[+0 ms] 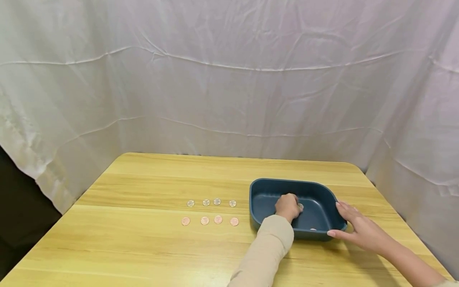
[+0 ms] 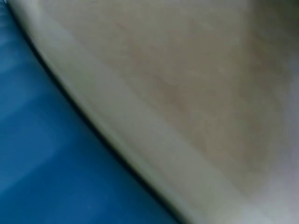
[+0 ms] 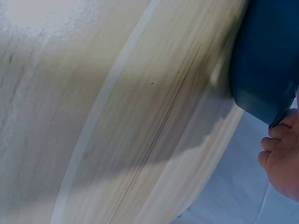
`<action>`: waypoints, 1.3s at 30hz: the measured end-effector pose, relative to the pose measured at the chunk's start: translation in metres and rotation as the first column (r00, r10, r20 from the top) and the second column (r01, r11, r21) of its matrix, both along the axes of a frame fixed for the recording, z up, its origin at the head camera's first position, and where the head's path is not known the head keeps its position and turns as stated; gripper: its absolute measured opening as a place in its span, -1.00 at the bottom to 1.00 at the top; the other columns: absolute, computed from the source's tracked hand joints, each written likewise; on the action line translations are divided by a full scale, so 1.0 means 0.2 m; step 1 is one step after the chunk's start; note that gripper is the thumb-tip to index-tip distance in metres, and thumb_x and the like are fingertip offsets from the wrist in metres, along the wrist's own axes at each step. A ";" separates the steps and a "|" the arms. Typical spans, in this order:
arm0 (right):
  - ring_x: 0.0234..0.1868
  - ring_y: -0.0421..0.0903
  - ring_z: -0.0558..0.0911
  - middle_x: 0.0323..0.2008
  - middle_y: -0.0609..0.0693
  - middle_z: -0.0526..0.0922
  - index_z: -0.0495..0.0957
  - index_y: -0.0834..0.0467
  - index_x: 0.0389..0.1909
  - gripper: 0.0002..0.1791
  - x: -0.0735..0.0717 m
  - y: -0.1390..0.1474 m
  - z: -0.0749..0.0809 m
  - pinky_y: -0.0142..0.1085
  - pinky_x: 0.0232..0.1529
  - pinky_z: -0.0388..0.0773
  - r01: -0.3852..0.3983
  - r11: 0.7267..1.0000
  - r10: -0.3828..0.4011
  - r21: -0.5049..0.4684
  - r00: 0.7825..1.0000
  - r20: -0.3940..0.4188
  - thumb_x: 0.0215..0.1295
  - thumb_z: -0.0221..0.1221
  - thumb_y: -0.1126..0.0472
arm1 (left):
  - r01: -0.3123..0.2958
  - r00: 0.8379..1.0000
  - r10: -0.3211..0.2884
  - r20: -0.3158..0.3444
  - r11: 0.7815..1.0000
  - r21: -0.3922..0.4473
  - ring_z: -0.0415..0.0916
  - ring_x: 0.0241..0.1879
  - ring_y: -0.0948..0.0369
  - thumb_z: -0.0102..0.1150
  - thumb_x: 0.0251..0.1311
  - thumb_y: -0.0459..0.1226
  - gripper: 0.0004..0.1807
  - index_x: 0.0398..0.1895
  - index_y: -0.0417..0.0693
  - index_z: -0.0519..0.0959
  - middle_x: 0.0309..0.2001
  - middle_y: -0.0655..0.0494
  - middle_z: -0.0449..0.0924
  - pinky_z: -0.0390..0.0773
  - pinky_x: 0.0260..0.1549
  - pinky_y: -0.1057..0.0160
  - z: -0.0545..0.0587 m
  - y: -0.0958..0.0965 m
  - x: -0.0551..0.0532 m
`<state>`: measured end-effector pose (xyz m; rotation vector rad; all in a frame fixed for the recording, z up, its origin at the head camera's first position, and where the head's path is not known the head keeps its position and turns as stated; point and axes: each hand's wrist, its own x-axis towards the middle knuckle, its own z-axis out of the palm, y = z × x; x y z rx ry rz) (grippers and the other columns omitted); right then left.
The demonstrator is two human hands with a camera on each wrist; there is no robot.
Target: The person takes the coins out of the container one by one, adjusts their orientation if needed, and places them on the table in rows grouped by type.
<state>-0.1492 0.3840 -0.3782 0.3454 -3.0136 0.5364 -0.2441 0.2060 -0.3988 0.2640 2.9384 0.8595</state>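
Note:
A dark blue plastic basin (image 1: pixel 261 199) stands on the table. My left hand (image 1: pixel 287 205) reaches down inside it, fingers curled, and pinches a silvery coin (image 1: pixel 300 207) that shows at its right side. Another coin (image 1: pixel 313 229) peeks over the basin's front wall, mostly hidden by it. At the basin's front right corner, my right hand (image 1: pixel 362 229) grips the rim, thumb at the front and fingers along the right side. The right wrist view shows those curled fingers (image 3: pixel 280 133) against the basin wall (image 3: pixel 264 70).
Left of the basin lie two rows of several coins each: silvery ones (image 1: pixel 206 202) behind, copper ones (image 1: pixel 204 221) in front. The wooden table (image 1: pixel 125 247) has rounded far corners. Pale cloth (image 1: pixel 229 91) hangs behind and beside it. The left wrist view is blurred.

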 end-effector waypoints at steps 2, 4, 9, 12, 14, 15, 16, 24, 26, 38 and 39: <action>0.24 0.49 0.17 0.28 0.46 0.17 0.17 0.49 0.26 0.00 0.00 0.00 0.00 0.35 0.07 0.17 0.001 1.000 -0.001 0.003 1.000 -0.002 0.02 0.29 -0.14 | 0.000 1.000 0.000 -0.012 1.000 -0.025 0.55 -0.40 0.25 0.37 -0.02 -0.09 -0.86 -0.54 0.11 0.63 -0.47 0.26 0.62 0.51 -0.41 0.33 0.00 0.00 0.00; 0.23 0.49 0.18 0.28 0.47 0.18 0.18 0.49 0.26 -0.01 0.00 0.00 0.00 0.34 0.07 0.18 0.001 1.000 -0.001 0.004 1.000 -0.006 0.01 0.30 -0.14 | 0.002 1.000 -0.003 -0.026 0.998 -0.065 0.54 -0.44 0.27 0.39 -0.06 -0.07 -0.80 -0.63 0.11 0.60 -0.52 0.27 0.61 0.50 -0.45 0.34 -0.01 0.01 0.00; 0.24 0.49 0.18 0.28 0.47 0.17 0.17 0.49 0.26 -0.01 0.00 0.01 -0.01 0.33 0.08 0.17 -0.005 1.000 0.005 -0.006 1.000 -0.009 0.01 0.30 -0.12 | 0.032 0.999 -0.038 -0.033 0.988 -0.152 0.53 -0.48 0.29 0.39 -0.09 -0.01 -0.73 -0.65 0.11 0.54 -0.56 0.27 0.57 0.51 -0.49 0.33 0.00 0.02 0.01; 0.24 0.48 0.17 0.28 0.47 0.17 0.17 0.49 0.27 -0.01 0.00 0.01 -0.01 0.33 0.08 0.16 -0.008 1.000 0.008 -0.013 1.000 -0.011 0.02 0.30 -0.11 | 0.051 0.998 -0.056 -0.023 0.984 -0.169 0.53 -0.45 0.29 0.37 -0.04 -0.02 -0.74 -0.64 0.12 0.53 -0.52 0.27 0.58 0.51 -0.47 0.33 0.00 0.02 0.02; 0.24 0.48 0.17 0.28 0.47 0.17 0.17 0.49 0.26 -0.01 0.00 0.01 -0.01 0.32 0.09 0.16 -0.007 1.000 0.007 -0.013 1.000 -0.012 0.01 0.30 -0.11 | 0.051 0.998 -0.055 -0.023 0.984 -0.172 0.54 -0.45 0.30 0.36 -0.02 -0.04 -0.74 -0.69 0.11 0.54 -0.52 0.27 0.59 0.51 -0.47 0.33 -0.01 0.02 0.02; 0.24 0.48 0.18 0.28 0.47 0.17 0.17 0.49 0.26 -0.01 0.00 0.02 -0.02 0.32 0.08 0.16 -0.008 1.000 0.007 -0.013 1.000 -0.014 0.01 0.30 -0.11 | 0.049 0.998 -0.053 -0.020 0.984 -0.173 0.54 -0.45 0.30 0.36 -0.02 -0.04 -0.73 -0.71 0.11 0.55 -0.52 0.27 0.61 0.52 -0.47 0.33 -0.01 0.03 0.02; 0.24 0.48 0.18 0.28 0.47 0.17 0.17 0.49 0.26 -0.01 0.00 0.02 -0.02 0.32 0.08 0.16 -0.007 1.000 0.007 -0.013 1.000 -0.014 0.01 0.30 -0.11 | 0.046 0.999 -0.050 -0.016 0.984 -0.172 0.55 -0.44 0.30 0.36 -0.03 -0.03 -0.73 -0.71 0.10 0.57 -0.52 0.27 0.61 0.53 -0.46 0.33 -0.01 0.03 0.02; 0.23 0.48 0.19 0.28 0.47 0.18 0.17 0.50 0.26 -0.02 0.01 0.02 -0.02 0.33 0.07 0.18 -0.001 1.000 0.001 0.000 1.000 -0.008 0.02 0.30 -0.11 | 0.030 0.999 -0.034 -0.015 0.984 -0.176 0.59 -0.28 0.30 0.44 -0.14 -0.01 -0.75 -0.44 0.12 0.65 -0.33 0.26 0.66 0.55 -0.35 0.33 0.00 0.03 0.03; 0.23 0.48 0.19 0.28 0.47 0.18 0.17 0.49 0.26 -0.02 0.01 0.02 -0.02 0.33 0.07 0.18 0.001 1.000 -0.001 0.000 1.000 -0.002 0.02 0.30 -0.11 | 0.077 0.996 -0.082 -0.024 0.980 -0.184 0.57 -0.25 0.32 0.40 -0.10 0.01 -0.74 -0.35 0.19 0.63 -0.29 0.29 0.64 0.53 -0.32 0.34 -0.01 0.02 0.03; 0.23 0.48 0.20 0.27 0.46 0.19 0.18 0.49 0.25 -0.03 0.00 0.01 -0.01 0.32 0.05 0.20 -0.011 1.000 0.011 0.000 1.000 -0.022 0.02 0.30 -0.11 | 0.213 0.974 -0.224 -0.035 0.956 -0.200 0.51 -0.32 0.37 0.31 0.03 -0.02 -0.87 -0.37 0.26 0.61 -0.34 0.37 0.60 0.47 -0.35 0.42 -0.01 0.02 0.02; 0.23 0.48 0.20 0.27 0.46 0.19 0.19 0.50 0.25 -0.03 0.00 0.01 -0.01 0.32 0.05 0.20 -0.012 1.000 0.012 -0.001 1.000 -0.022 0.02 0.30 -0.11 | 0.216 0.974 -0.224 -0.023 0.958 -0.188 0.51 -0.30 0.38 0.32 0.03 -0.04 -0.88 -0.36 0.26 0.62 -0.33 0.38 0.61 0.47 -0.33 0.42 -0.01 0.02 0.01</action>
